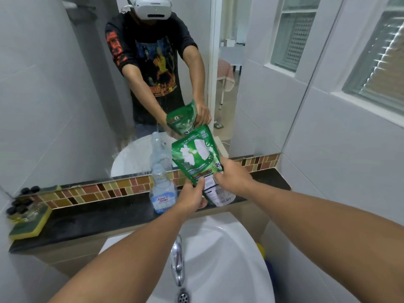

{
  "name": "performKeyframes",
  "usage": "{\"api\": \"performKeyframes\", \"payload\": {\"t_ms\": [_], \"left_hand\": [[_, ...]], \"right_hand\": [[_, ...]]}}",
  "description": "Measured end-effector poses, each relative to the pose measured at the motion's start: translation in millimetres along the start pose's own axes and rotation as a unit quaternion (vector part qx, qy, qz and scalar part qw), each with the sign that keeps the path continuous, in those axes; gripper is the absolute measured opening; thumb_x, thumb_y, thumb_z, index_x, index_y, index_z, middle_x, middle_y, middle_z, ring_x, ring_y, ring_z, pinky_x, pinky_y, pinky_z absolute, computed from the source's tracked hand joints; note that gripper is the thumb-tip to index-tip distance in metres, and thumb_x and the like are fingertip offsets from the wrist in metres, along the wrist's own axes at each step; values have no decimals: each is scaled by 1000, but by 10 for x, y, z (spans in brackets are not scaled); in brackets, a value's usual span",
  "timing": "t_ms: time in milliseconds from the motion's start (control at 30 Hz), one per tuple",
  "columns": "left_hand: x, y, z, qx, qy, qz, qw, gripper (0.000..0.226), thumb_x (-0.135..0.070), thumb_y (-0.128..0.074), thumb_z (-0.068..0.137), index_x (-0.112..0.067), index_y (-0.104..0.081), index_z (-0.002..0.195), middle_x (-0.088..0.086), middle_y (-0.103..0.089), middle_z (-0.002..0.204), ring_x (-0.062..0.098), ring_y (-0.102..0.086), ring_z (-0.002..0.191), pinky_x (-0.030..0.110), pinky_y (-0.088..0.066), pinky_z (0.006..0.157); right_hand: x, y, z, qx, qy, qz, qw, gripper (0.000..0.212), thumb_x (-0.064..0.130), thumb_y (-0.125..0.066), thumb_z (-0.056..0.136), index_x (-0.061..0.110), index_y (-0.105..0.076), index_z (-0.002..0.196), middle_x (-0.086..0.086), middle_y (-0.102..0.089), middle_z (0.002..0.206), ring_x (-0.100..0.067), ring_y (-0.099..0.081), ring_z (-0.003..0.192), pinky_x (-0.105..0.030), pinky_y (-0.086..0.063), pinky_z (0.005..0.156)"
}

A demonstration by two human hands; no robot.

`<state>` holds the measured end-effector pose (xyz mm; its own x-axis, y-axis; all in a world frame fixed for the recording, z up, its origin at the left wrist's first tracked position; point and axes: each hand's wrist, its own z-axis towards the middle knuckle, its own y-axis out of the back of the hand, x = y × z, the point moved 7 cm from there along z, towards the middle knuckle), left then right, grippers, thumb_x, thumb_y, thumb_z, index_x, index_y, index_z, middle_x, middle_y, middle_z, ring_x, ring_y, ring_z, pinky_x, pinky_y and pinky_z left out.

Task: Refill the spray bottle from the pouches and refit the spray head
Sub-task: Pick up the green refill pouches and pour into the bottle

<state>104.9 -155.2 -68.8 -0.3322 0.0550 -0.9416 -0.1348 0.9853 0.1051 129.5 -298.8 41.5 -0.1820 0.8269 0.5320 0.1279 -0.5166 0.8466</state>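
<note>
A green refill pouch [196,154] is held up over the dark ledge, tilted, with both hands on its lower end. My left hand [192,196] grips its bottom left edge and my right hand [231,177] grips its bottom right. Just left of the pouch a clear spray bottle [162,190] with a blue and white label stands upright on the ledge with no spray head on it. The spray head is not in view.
The black ledge [87,217] runs below a mirror [65,95] with a mosaic tile strip. A yellow-green sponge [28,226] and small dark items lie at its left end. Below are a white basin [229,259] and a chrome tap [177,261].
</note>
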Motion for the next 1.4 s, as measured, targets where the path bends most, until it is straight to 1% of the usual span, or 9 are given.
{"api": "performKeyframes", "payload": {"t_ms": [133, 200, 333, 533, 733, 900, 1133, 1300, 1400], "left_hand": [[-66, -217, 75, -23, -58, 136, 989, 42, -46, -47, 111, -19, -50, 143, 12, -72, 132, 35, -69, 116, 55, -59, 102], [-85, -408, 113, -9, -68, 155, 986, 42, -44, -47, 111, -19, -48, 145, 10, -69, 139, 32, -66, 122, 52, -55, 108], [-135, -854, 238, 18, -89, 187, 978, 40, -38, -45, 113, -20, -45, 149, 3, -67, 135, 22, -63, 111, 31, -54, 89], [-212, -1489, 529, 30, -82, 210, 974, 34, -40, -48, 112, -22, -51, 141, 5, -69, 135, 21, -62, 108, 35, -45, 90], [-343, -1951, 816, 56, -110, 230, 965, 36, -34, -51, 112, -20, -51, 144, 7, -68, 141, 17, -55, 108, 31, -42, 91], [-363, -2099, 952, 52, -119, 244, 961, 31, -31, -51, 112, -24, -50, 142, 7, -69, 138, 27, -64, 117, 39, -51, 98], [-408, -2192, 1019, 72, -141, 240, 958, 23, -28, -51, 112, -27, -52, 135, -4, -71, 120, 25, -69, 111, 44, -58, 98], [-370, -2134, 1062, 45, -123, 251, 959, 9, -23, -58, 108, -23, -49, 110, -4, -67, 101, 26, -63, 98, 38, -50, 86], [-256, -2031, 1024, 57, -87, 269, 957, 19, -24, -60, 107, -12, -51, 120, 9, -70, 115, 31, -65, 107, 43, -53, 93]], "right_hand": [[-524, -72, -9, -4, -60, 96, 994, 10, 22, -64, 98, 19, -66, 108, -5, -73, 109, -27, -68, 97, -47, -58, 87], [-816, -83, -13, -16, -91, 122, 988, 15, 21, -65, 98, 17, -68, 112, -7, -74, 111, -28, -69, 99, -47, -58, 89], [-1363, -27, 31, -37, -129, 173, 976, 11, 18, -66, 97, 21, -69, 107, -2, -76, 106, -25, -71, 98, -45, -59, 87], [-2015, 194, 225, -67, -147, 215, 963, 12, 15, -66, 97, 23, -69, 104, 2, -76, 102, -21, -71, 97, -35, -55, 84], [-2541, 324, 450, -74, -168, 243, 953, 13, 18, -66, 98, 17, -69, 111, -3, -76, 109, -28, -71, 101, -49, -56, 94], [-2805, 301, 577, -92, -176, 286, 937, 20, 16, -66, 99, 20, -67, 119, 0, -76, 108, -23, -72, 100, -41, -57, 93], [-3042, 282, 628, -96, -183, 288, 935, 22, 21, -67, 100, 19, -66, 122, -2, -76, 112, -26, -71, 104, -51, -54, 99], [-3108, 259, 629, -47, -189, 218, 956, 32, 28, -71, 97, 23, -62, 127, 1, -75, 120, -25, -68, 113, -42, -51, 103], [-3103, 181, 544, -4, -202, 161, 966, 40, 29, -69, 97, 21, -57, 135, -1, -70, 131, -26, -62, 121, -32, -45, 96]]}}
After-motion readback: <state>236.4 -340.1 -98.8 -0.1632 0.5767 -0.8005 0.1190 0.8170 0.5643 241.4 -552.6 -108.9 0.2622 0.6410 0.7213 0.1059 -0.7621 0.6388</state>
